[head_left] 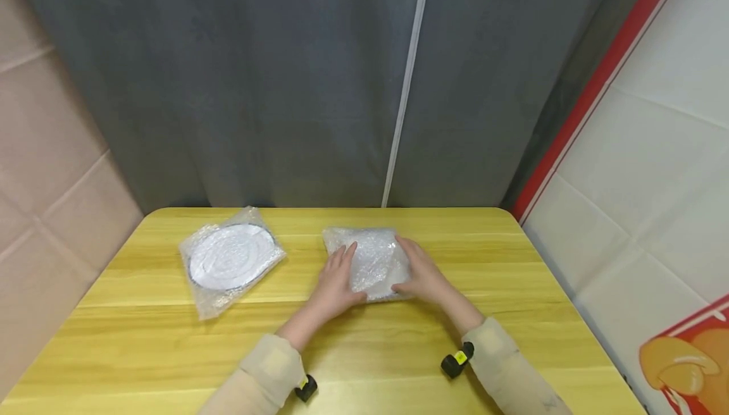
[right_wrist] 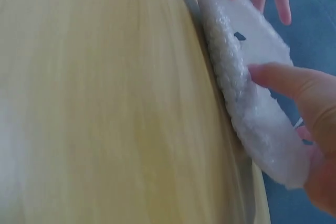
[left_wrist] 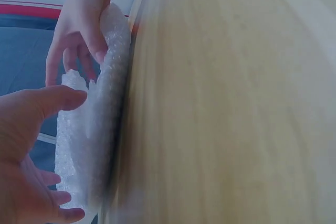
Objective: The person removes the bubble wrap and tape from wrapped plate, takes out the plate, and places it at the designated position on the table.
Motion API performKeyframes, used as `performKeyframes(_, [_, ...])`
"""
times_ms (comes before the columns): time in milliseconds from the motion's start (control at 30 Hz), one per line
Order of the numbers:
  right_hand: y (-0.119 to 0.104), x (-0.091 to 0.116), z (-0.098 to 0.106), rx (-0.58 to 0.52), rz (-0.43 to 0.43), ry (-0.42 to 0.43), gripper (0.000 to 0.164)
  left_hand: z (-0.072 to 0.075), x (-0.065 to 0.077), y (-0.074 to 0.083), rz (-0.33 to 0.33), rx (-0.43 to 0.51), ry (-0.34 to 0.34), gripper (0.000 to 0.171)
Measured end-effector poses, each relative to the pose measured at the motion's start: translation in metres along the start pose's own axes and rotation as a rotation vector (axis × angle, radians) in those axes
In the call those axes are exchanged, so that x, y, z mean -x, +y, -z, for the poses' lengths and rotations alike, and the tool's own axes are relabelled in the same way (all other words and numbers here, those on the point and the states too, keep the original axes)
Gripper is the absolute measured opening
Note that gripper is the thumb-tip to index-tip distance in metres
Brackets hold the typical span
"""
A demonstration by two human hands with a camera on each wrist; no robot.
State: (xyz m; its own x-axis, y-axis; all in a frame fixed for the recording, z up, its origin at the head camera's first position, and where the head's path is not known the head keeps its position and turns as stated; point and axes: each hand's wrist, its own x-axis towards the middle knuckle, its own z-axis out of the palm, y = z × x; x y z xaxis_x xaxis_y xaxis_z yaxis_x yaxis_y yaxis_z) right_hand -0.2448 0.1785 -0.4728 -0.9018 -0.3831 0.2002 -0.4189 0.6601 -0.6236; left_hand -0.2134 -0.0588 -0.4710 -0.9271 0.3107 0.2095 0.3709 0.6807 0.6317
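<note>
A bubble-wrapped package lies on the wooden table, between both hands. From its left side my left hand holds it, the thumb along the near edge and the fingers spread toward the far side. On the opposite side my right hand grips it, with the thumb against the thick near edge of the wrap. Seen low in the left wrist view, the wrap stands in layers with a loose upper flap. Whatever is inside stays hidden.
A round, pale, dark-rimmed plate in bubble wrap lies on the table's left part. Behind the table hangs a grey curtain. Pale walls rise at left and right, the right one with red trim.
</note>
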Motion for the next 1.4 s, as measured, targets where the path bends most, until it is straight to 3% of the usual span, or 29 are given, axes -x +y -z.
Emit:
performKeyframes(200, [0.005,0.007,0.005,-0.034,0.029,-0.034,0.110,0.002,0.001,-0.006,-0.018,0.045,0.000,0.100])
performKeyframes(433, [0.011,0.010,0.009,-0.046,0.050,-0.040,0.095,0.009,0.002,-0.008,-0.002,0.120,0.043,0.090])
performKeyframes(800, [0.019,0.019,0.014,-0.036,0.032,0.014,0.075,0.022,0.010,-0.015,0.028,0.180,0.126,0.093])
performKeyframes(1200, [0.027,0.022,0.022,-0.053,0.049,0.112,0.066,0.033,0.017,-0.019,0.093,0.220,0.204,0.108])
performKeyframes(1400, [0.029,0.023,0.025,-0.053,0.052,0.174,0.059,0.041,0.019,-0.019,0.113,0.296,0.261,0.102])
